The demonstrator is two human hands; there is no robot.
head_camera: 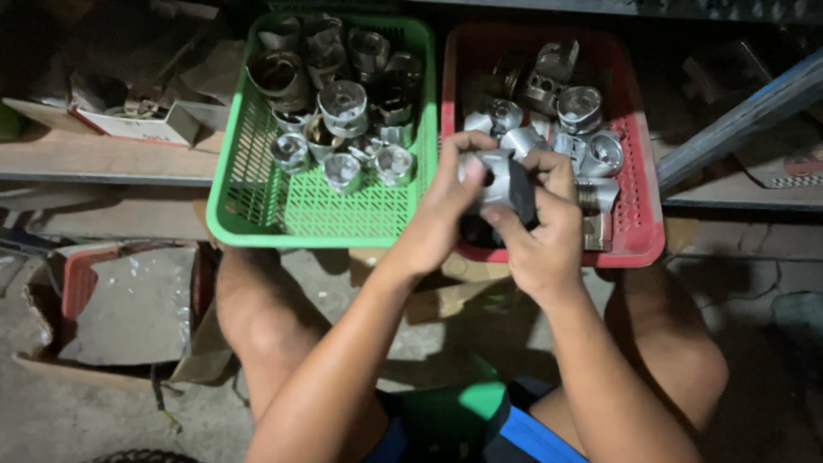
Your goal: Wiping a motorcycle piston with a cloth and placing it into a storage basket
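Both hands raised over the near edge of the red basket; left hand and right hand together closed around 1 grey metal piston, fingers wrapped on its sides, a dark piece pressed against it by the right hand. More pistons lie in the red basket; the green basket just beside it, to the left, holds another pile; 2 bare knees below.

1. A white cardboard box with red edging lies open on the shelf at upper left.
2. A torn brown carton with a red-lined flap sits on the floor at lower left.
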